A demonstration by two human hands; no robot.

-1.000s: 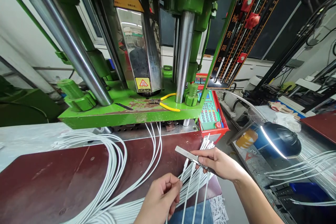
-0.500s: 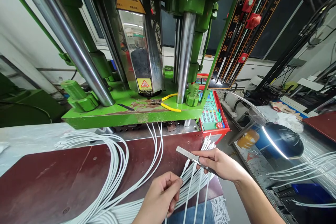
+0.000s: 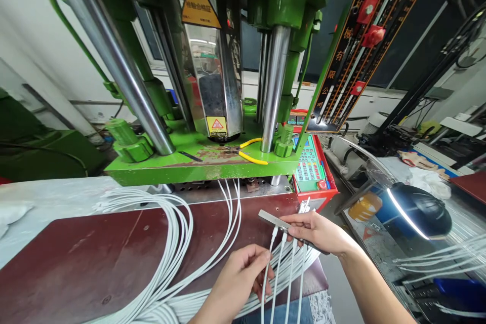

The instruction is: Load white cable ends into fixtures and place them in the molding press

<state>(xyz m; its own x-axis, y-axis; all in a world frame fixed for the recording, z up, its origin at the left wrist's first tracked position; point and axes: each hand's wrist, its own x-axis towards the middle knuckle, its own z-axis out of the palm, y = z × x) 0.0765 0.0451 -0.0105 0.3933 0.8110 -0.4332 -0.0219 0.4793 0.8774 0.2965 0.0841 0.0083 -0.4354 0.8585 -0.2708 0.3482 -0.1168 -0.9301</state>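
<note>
**Two bare hands hold a metal bar and white cables before a green press**

The right hand [image 3: 317, 232] pinches a flat metal bar [image 3: 269, 217] between thumb and fingers, near the right front of a brown board [image 3: 94, 258]. Four white cables [image 3: 279, 268] hang from the bar. The left hand [image 3: 245, 273] has thumb and fingertips closed on the leftmost one, below its connector.

An orange triangular sticker [image 3: 200, 6] on the press reads 産品 檢驗合格証. Below it, a yellow warning label [image 3: 216, 126] shows a red triangle; its small print is unreadable. A black scale panel [image 3: 336, 71] with red knobs carries gold characters, including 有限公司.

Yellow-handled pliers [image 3: 252, 158] and a thin dark strip [image 3: 190, 156] lie on the green base [image 3: 212, 173]. Just right of the base is a red-framed keypad [image 3: 308, 164] with a round red button [image 3: 322, 185]. Looped white cables [image 3: 174, 228] cover part of the board, left of the hands. Gloves [image 3: 417, 160] lie on the far-right bench.
</note>
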